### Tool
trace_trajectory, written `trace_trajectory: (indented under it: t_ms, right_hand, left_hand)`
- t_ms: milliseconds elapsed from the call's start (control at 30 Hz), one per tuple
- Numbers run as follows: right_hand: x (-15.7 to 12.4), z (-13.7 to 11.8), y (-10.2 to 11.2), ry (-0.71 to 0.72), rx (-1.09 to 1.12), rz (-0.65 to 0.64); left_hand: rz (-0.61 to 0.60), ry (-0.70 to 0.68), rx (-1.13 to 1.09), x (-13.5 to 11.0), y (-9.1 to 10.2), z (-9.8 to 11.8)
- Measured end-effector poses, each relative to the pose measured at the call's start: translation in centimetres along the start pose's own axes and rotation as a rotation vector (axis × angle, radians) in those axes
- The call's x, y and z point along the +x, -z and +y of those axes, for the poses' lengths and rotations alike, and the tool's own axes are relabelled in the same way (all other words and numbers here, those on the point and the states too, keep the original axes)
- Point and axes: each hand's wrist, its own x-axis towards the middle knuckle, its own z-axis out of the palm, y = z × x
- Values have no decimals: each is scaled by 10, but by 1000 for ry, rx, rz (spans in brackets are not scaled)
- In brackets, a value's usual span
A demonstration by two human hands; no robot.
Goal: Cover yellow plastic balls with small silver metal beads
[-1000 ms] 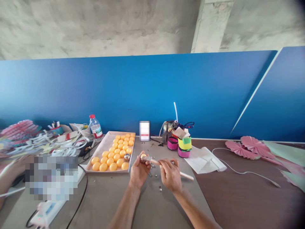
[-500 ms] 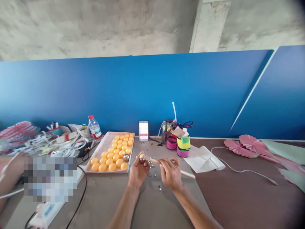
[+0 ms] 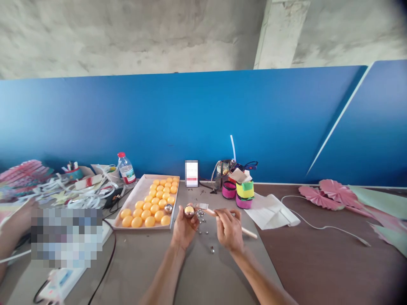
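My left hand [image 3: 184,227] is closed around a ball [image 3: 189,211], silvery over much of its surface with a pale yellow patch on top. Between the fingers of my right hand [image 3: 229,230] is a flat brush [image 3: 210,211] with a long light handle. Its pale, flat tip points left, just right of the ball and apart from it. Small shiny pieces [image 3: 201,214] lie scattered on the table between the hands. Left of them, a shallow box [image 3: 140,186] holds rows of orange balls [image 3: 154,209] and one silver-covered ball [image 3: 168,208].
A phone-like screen [image 3: 191,173] stands at the back. Colourful cloth-covered containers [image 3: 244,195] and white paper [image 3: 273,214] lie right. At left are a bottle [image 3: 127,171], a power strip [image 3: 66,277], cables and another person's arm [image 3: 15,224]. Pink pleated paper [image 3: 338,195] lies far right.
The brush tip has moved off the ball to the right and up slightly. More of the ball's pale top now shows in my left hand.
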Motion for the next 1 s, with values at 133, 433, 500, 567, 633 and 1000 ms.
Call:
trace_trajectory:
  t_ms: [133, 433, 500, 567, 633, 1000]
  right_hand:
    - [0, -1, 0, 13, -4, 15]
    - [0, 4, -5, -5, -27, -85]
    - [0, 5, -3, -25, 8, -34]
    - [0, 5, -3, -34, 31, -15]
    - [0, 5, -3, -17, 28, -68]
    - [1, 3, -5, -5, -12, -113]
  left_hand:
    - [21, -10, 45, -1, -4, -1]
    - [135, -73, 261, 1, -5, -9]
    - [116, -84, 245, 2, -3, -8]
    - [117, -106, 228, 4, -1, -7]
    - [152, -129, 224, 5, 1, -6]
    - [232, -183, 270, 5, -2, -9]
